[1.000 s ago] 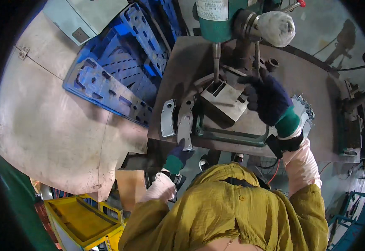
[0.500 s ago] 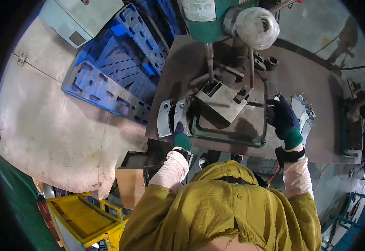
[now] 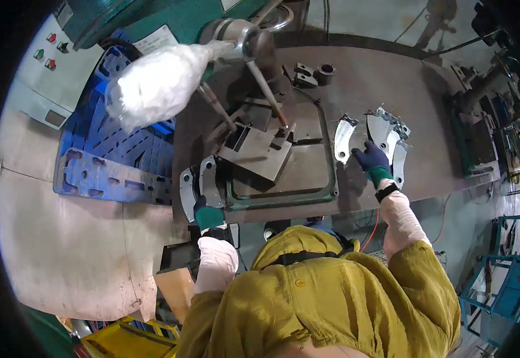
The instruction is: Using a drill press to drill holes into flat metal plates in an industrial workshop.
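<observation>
My gloved left hand [image 3: 207, 216] is at the near end of a curved grey metal plate [image 3: 210, 179] on the table's left side. Its fingers are mostly hidden, so I cannot tell whether it grips the plate. A second curved plate [image 3: 186, 194] lies just left of it. My gloved right hand [image 3: 371, 157] is open, fingers apart, over the near side of a loose group of similar curved plates [image 3: 381, 127]. One separate curved plate [image 3: 343, 141] lies left of these fingers. Between my hands sits a steel block fixture [image 3: 257, 152] on a green-edged machine base [image 3: 284, 200].
A plastic-wrapped machine part [image 3: 158, 83] and metal rods [image 3: 266, 92] hang over the fixture. Small blocks [image 3: 305, 74] and a metal ring [image 3: 325, 73] stand behind it. Blue pallets [image 3: 111, 170] and a grey control box [image 3: 48, 71] are at left.
The view has shifted to the right. My right hand has moved right and away from me, from beside the fixture to the plate group. My left hand stays by the same plate.
</observation>
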`<state>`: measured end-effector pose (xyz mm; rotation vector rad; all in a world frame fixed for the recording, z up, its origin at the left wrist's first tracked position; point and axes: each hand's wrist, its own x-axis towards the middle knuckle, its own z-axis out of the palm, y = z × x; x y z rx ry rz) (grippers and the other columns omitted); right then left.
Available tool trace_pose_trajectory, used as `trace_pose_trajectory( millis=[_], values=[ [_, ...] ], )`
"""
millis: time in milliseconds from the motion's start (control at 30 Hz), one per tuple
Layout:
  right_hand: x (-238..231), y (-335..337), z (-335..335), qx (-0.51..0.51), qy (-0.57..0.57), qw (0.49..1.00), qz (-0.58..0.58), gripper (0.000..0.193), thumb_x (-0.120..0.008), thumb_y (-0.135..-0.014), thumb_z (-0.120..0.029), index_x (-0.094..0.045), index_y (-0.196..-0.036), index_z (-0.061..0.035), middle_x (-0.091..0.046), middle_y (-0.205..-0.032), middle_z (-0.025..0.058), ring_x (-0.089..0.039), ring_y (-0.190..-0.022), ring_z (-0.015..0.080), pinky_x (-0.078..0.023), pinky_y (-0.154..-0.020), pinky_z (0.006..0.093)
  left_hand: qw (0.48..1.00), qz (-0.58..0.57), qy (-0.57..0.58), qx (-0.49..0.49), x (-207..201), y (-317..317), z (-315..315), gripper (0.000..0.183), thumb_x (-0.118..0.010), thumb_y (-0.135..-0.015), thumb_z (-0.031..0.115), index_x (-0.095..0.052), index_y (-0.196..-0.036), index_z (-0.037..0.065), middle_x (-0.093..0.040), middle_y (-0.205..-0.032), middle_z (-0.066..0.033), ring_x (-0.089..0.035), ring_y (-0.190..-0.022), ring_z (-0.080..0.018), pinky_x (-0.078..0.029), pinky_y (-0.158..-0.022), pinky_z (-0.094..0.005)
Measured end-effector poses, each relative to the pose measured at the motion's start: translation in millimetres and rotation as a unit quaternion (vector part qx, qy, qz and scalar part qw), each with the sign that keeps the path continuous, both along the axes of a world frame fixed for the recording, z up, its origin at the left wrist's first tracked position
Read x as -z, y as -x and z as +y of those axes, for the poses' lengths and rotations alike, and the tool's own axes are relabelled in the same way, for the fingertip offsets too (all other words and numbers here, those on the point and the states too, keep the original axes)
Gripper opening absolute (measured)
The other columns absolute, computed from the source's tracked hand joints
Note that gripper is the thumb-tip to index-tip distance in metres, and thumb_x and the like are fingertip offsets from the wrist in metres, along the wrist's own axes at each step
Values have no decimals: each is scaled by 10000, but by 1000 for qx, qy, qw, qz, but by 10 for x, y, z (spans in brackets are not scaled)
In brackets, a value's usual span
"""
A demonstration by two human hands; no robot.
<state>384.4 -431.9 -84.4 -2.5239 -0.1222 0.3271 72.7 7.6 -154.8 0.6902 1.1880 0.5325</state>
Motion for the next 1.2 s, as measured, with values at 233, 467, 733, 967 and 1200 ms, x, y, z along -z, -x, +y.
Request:
trace_pose_trajectory(
  millis=[233, 467, 733, 967, 1200],
  values=[
    [177, -609, 436, 39, 35, 993, -105, 443, -624, -827, -354, -562, -1156, -63, -644, -1109, 255, -616, -1036, 431, -491, -871, 494, 1000, -4, -26, 15, -358, 100, -104, 215, -509, -964, 282, -666, -935, 138, -620, -806, -62, -590, -739, -248, -478, -738, -351],
    [298, -1309, 484, -87, 205, 972, -71, 373, -599, -816, -359, -716, -1080, -124, -664, -1163, 182, -610, -1118, 374, -487, -921, 463, 662, 317, -631, 253, -319, 741, -391, 313, -656, -816, 308, -660, -1080, 140, -679, -859, -85, -647, -817, -293, -524, -732, -415],
    [374, -1344, 501, -143, 240, 957, -82, 313, -573, -853, -348, -745, -971, -115, -689, -1061, 185, -658, -994, 380, -525, -832, 479, 961, 95, -166, 198, -534, 681, -792, 217, -603, -867, 255, -651, -1034, 126, -669, -958, -97, -627, -915, -303, -506, -834, -439],
    [-428, -999, 423, -214, 130, 905, -345, 225, -576, -895, -332, -631, -1017, -151, -677, -941, 118, -660, -882, 345, -517, -722, 480, 923, 70, -203, 319, -548, 321, -589, 153, -557, -911, 209, -643, -993, 113, -660, -1045, -108, -609, -1001, -311, -490, -922, -460],
    [-1399, -213, 556, -238, 161, 767, -573, 442, -584, -903, -302, -511, -1308, -141, -629, -832, 37, -627, -692, 245, -472, -566, 405, 817, -145, -264, 492, -42, 172, -777, 143, -570, -910, 234, -649, -932, 117, -667, -1006, -114, -621, -957, -293, -521, -848, -401]
  ],
)
